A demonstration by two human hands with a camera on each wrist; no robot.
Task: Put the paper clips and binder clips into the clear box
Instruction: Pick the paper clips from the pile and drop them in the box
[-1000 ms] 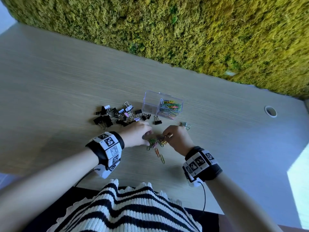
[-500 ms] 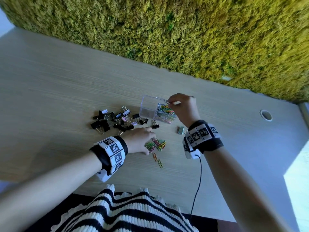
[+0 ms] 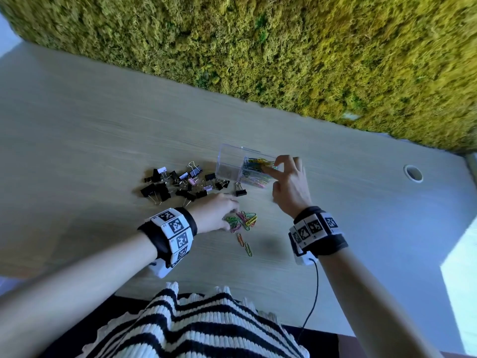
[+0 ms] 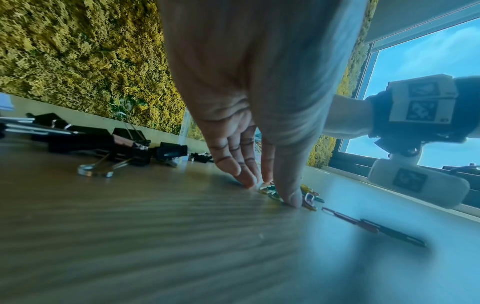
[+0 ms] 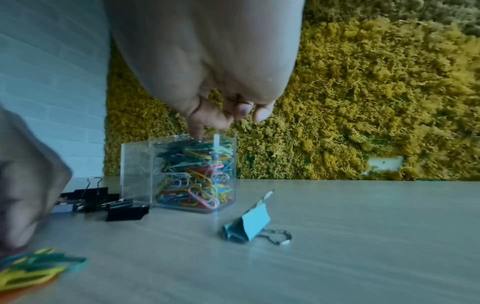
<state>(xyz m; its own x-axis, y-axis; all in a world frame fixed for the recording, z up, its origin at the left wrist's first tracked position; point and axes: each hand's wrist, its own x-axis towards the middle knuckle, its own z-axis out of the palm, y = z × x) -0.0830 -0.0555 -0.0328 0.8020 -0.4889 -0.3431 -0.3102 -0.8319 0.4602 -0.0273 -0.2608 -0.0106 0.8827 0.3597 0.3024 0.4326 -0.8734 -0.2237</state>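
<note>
The clear box [image 3: 229, 161] stands mid-table with two compartments; the right one is nearly full of coloured paper clips [image 5: 192, 174], the left one looks bare. My right hand [image 3: 276, 167] hovers over the full compartment with fingers spread, its index tip touching the top clips, and holds nothing. My left hand [image 3: 228, 214] presses straight fingers [image 4: 242, 176] and thumb onto a small pile of coloured paper clips [image 3: 245, 220] near me. Black binder clips [image 3: 178, 186] lie heaped left of the box. A light blue binder clip [image 5: 249, 225] lies right of the box, hidden under my right hand in the head view.
One black binder clip [image 3: 240, 191] lies alone in front of the box. Two loose paper clips [image 3: 245, 245] lie nearer to me. A moss wall [image 3: 284, 60] runs along the table's far edge, with a cable hole [image 3: 413, 173] at the right.
My right hand left the near pile, carried clips up to the box, and now has its fingers spread over it. The left hand stayed on the pile.
</note>
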